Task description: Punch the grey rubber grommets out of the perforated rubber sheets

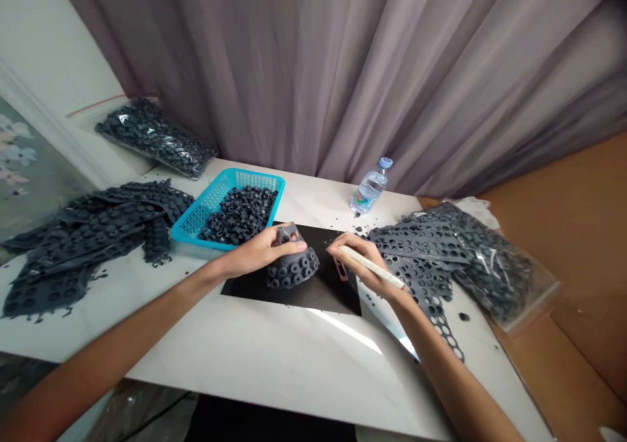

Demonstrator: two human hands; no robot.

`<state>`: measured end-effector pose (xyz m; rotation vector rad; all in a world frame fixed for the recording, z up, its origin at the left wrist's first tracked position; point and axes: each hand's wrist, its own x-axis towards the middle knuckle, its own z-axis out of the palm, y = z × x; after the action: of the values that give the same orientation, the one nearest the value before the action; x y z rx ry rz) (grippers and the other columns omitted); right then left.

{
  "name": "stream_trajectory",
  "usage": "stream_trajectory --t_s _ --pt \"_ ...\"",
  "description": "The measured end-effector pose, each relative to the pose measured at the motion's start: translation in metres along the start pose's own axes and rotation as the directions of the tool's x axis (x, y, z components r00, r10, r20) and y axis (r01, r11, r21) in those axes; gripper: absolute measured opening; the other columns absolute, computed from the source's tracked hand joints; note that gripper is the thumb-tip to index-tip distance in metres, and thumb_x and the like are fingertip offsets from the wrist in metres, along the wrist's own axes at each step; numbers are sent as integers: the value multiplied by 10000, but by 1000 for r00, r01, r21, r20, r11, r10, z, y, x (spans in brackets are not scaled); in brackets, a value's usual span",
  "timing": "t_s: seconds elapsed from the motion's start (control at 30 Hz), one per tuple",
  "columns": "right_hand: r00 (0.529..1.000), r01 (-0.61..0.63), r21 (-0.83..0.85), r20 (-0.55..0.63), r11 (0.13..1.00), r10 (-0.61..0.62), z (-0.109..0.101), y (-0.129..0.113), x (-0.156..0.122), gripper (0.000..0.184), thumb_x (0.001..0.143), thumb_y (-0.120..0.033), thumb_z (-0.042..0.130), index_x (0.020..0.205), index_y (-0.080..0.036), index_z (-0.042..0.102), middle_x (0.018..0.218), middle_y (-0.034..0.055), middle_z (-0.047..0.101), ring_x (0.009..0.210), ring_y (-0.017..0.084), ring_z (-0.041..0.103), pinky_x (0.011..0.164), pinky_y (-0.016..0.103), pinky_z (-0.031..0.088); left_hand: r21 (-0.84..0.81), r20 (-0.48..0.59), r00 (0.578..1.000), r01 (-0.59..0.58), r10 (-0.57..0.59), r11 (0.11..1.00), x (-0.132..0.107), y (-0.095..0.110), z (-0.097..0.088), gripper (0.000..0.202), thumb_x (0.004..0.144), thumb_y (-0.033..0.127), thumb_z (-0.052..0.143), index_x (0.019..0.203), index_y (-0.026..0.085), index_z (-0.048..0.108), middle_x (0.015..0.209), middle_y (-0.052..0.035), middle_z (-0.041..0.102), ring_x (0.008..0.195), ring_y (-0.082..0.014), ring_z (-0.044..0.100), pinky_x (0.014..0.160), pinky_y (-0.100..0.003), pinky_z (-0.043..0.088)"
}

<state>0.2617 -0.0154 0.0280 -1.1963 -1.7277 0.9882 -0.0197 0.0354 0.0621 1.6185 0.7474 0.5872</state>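
My left hand (259,251) is closed on a bent dark grey rubber sheet (292,266) studded with ring-shaped parts, holding it arched over a black mat (323,288). My right hand (360,259) grips a white stick-like tool (375,268), its tip pointing toward the sheet. A small pink-handled object (340,270) lies on the mat just under my right hand.
A blue basket (206,210) of loose rubber rings stands behind my left hand. Punched-out sheets pile at the left (88,233) and right (421,246). Bags of rings lie at the far left (157,136) and right (494,266). A water bottle (369,187) stands behind.
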Motion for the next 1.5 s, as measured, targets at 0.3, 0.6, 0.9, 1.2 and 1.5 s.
stream_trajectory --t_s 0.3,0.6,0.9,1.2,1.5 --pt "972 -233 327 113 916 207 17 -7 25 478 940 -671 720 889 -196 725 690 -13 618 509 123 491 443 242 414 280 67 977 -211 200 936 -22 18 2 366 1035 450 671 1346 257 669 1366 -57 714 1285 -274 662 1152 -422 486" --pt "973 175 286 -197 942 -121 4 -62 61 307 921 -488 834 908 -190 761 887 34 709 810 170 661 775 304 565 -24 -82 991 -106 104 994 -22 -24 4 515 1020 634 634 1324 218 643 1217 -86 795 1196 -307 723 1055 -432 563" --pt "893 41 -75 -444 996 -70 18 34 166 388 931 -568 710 846 -194 654 789 40 669 809 211 623 768 347 535 -509 24 991 127 -133 852 -2 -46 34 606 890 522 847 1367 223 624 1295 -141 749 1247 -310 706 1020 -423 582" --pt "903 -25 -236 -422 971 -79 33 77 180 385 946 -552 641 813 -191 660 805 58 698 846 241 634 852 367 515 -19 -152 988 33 -36 999 7 -83 23 589 955 454 717 1431 171 517 1295 -159 724 1215 -303 711 1093 -502 545" --pt "960 53 -293 -248 955 -130 -2 31 66 418 1074 -510 522 1237 -192 740 926 73 713 786 218 666 801 377 553 519 -223 961 -24 163 854 -6 -90 28 572 1027 440 608 1490 158 426 1485 -195 482 1477 -364 470 1284 -546 329"
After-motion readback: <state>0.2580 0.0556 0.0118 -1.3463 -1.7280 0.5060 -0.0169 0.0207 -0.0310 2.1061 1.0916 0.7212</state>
